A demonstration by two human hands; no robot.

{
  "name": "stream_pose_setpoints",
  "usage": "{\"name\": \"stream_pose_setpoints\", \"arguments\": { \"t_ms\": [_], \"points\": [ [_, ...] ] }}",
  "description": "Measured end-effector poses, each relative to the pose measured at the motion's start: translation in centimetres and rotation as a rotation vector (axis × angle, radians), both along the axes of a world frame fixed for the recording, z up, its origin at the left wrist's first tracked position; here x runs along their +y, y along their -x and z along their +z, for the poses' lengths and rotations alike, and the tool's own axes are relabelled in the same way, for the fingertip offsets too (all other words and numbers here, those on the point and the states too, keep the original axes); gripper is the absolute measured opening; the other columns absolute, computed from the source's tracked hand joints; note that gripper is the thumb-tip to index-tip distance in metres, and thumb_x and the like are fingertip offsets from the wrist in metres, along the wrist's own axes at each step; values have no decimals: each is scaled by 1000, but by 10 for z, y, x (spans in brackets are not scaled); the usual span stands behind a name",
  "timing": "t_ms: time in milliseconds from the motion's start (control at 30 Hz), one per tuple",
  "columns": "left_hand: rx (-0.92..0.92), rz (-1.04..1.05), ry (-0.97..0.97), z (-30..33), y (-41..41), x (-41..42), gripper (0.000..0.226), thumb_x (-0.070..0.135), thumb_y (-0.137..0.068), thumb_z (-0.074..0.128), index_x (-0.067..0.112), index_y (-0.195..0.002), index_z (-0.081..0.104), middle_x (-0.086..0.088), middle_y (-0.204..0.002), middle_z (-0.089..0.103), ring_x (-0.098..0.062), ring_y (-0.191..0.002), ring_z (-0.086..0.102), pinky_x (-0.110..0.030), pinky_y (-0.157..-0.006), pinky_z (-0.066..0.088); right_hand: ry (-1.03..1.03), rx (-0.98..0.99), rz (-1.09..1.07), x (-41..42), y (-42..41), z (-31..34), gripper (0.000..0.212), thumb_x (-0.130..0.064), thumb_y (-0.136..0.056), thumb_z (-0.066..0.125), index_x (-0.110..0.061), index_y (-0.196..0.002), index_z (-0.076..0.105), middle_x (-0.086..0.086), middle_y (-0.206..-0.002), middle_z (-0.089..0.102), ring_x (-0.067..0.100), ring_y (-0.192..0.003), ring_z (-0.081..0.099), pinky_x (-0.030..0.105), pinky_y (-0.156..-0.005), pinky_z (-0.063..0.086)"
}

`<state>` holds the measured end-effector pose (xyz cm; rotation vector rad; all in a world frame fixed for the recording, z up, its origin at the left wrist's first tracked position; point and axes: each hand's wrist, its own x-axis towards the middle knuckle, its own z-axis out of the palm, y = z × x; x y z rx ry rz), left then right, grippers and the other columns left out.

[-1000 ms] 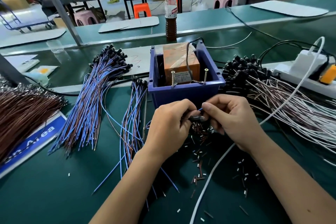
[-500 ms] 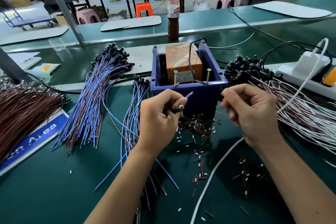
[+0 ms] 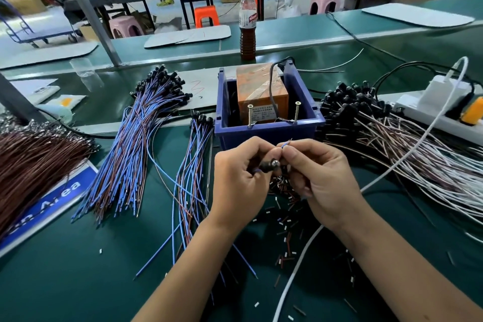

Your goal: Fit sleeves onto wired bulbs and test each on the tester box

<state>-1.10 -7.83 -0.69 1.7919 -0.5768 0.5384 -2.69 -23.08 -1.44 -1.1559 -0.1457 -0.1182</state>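
My left hand (image 3: 239,178) grips a small wired bulb (image 3: 270,165) with a black body and shiny tip, just in front of the tester box. My right hand (image 3: 317,178) pinches that bulb's blue and brown wire ends (image 3: 286,143) between thumb and forefinger. The tester box (image 3: 269,133) is a blue plastic bin holding an orange taped block, with two upright screws (image 3: 273,115) on its near rim. A pile of small sleeves (image 3: 285,191) lies on the green table under my hands. Whether a sleeve is on the wires is too small to tell.
Blue-and-brown wired bulbs (image 3: 141,149) fan out at left, with a smaller bunch (image 3: 193,165) nearer the box. Brown-and-white wired bulbs (image 3: 392,144) lie at right beside a white power strip (image 3: 439,110). A brown wire bundle (image 3: 31,165) sits far left. A bottle (image 3: 247,26) stands behind the box.
My right hand, apart from the left half a second ago, has come back to it and now pinches the wire ends of the bulb that my left hand holds.
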Motion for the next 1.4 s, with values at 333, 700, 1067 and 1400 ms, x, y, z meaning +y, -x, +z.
{"name": "stream_pose_setpoints", "arguments": {
  "t_ms": [333, 700, 1067, 1400],
  "points": [
    [-248, 389, 81, 3, -3, 7, 9, 17, -102, 62, 14, -95, 65, 12, -64, 64, -9, -55, 62, -22, -52, 47, 391, -242, -499, -7, 4, 8, 7, -14, -101, 68, -14, -96, 73, 3, -80, 74, 18, -47, 57, 24, -45, 46],
    [-178, 412, 99, 1, -12, 6, 9, 16, -101, 65, 14, -94, 71, 12, -66, 66, -14, -58, 64, -34, -53, 50, 751, -381, -875, 8, -14, 16, 11, -14, -97, 70, -12, -98, 81, -16, -75, 67, 0, -66, 64, 15, -61, 49],
    [-146, 370, 106, 2, -10, 5, 8, 12, -100, 66, 12, -95, 72, 9, -67, 67, -13, -62, 66, -29, -55, 51, 685, -287, -901, 12, -14, 19, 11, -13, -95, 71, -11, -92, 81, -14, -69, 67, 6, -61, 62, 17, -57, 47],
    [-143, 379, 115, 3, -9, 3, 8, 13, -100, 66, 12, -95, 72, 9, -67, 68, -14, -62, 67, -30, -57, 52, 755, -293, -899, 15, -14, 27, 11, -12, -93, 72, -10, -90, 82, -15, -66, 65, 0, -61, 62, 7, -58, 40]
  ]
}}
